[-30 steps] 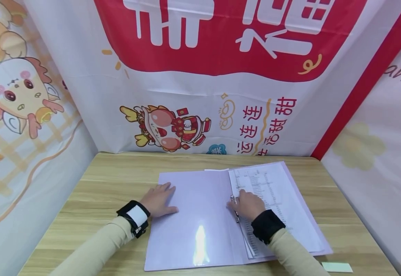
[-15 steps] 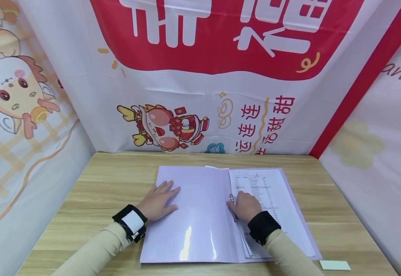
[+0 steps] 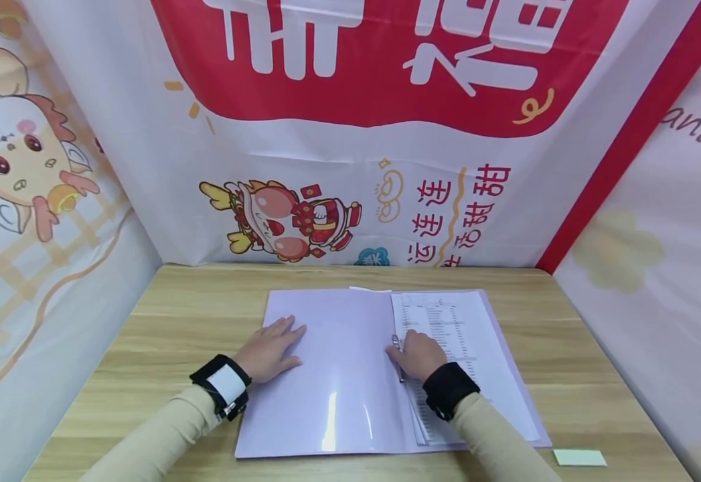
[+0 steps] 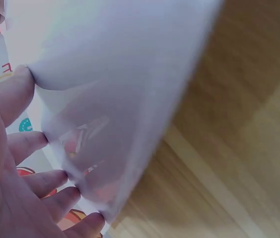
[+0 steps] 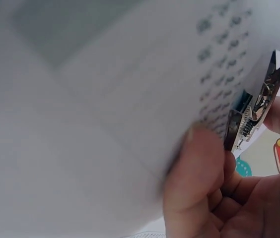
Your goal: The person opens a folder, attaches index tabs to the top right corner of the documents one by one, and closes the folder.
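Note:
A pale lilac folder (image 3: 326, 381) lies spread on the table in the head view, its cover turned to the left. Printed sheets (image 3: 455, 335) rest on its right side. Along their left edge sits a metal spring clip (image 3: 396, 345), seen closer in the right wrist view as a silver clip (image 5: 266, 94) with a coiled spring. My right hand (image 3: 420, 356) pinches this clip, thumb on its left and curled fingers on its right, partly hiding it. My left hand (image 3: 268, 353) rests flat with spread fingers on the cover's left edge; in the left wrist view its fingertips touch the folder (image 4: 125, 59).
A small pale green slip (image 3: 579, 458) lies on the wooden table (image 3: 163, 321) at the front right. Printed cloth hangings (image 3: 477, 154) enclose the table at the back and both sides.
The folder has turned slightly, squaring up to the table. The left hand's fingers have shifted a little on the cover; the right hand has stayed at the clip.

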Action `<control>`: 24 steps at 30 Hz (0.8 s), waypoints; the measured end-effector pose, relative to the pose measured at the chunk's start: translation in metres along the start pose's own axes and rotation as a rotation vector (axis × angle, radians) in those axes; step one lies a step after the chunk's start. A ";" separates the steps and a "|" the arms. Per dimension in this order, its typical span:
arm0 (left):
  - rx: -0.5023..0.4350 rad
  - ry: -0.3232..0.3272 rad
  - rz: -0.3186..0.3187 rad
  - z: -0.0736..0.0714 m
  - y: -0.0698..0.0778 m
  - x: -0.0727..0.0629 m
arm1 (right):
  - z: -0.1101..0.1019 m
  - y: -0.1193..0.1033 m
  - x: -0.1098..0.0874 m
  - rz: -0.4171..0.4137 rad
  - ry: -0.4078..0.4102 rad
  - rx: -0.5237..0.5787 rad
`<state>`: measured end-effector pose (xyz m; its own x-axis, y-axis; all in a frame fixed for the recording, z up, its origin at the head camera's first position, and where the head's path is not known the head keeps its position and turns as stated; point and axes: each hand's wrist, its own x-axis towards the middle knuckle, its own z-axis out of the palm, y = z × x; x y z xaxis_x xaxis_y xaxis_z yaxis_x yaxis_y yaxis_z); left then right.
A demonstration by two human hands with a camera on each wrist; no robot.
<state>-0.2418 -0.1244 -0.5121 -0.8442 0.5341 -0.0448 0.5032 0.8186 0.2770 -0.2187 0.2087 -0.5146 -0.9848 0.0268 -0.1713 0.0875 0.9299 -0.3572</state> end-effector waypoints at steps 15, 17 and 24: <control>-0.018 -0.029 -0.113 -0.024 -0.005 -0.055 | 0.017 -0.053 -0.030 -0.095 -0.078 0.122; -0.017 -0.022 -0.113 -0.026 -0.006 -0.062 | 0.019 -0.058 -0.033 -0.096 -0.076 0.126; -0.019 0.006 -0.103 -0.029 -0.008 -0.069 | 0.020 -0.065 -0.040 -0.087 -0.078 0.144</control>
<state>-0.1926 -0.1737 -0.4832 -0.8926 0.4456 -0.0687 0.4097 0.8651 0.2893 -0.1821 0.1394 -0.5029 -0.9756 -0.0848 -0.2024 0.0285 0.8655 -0.5001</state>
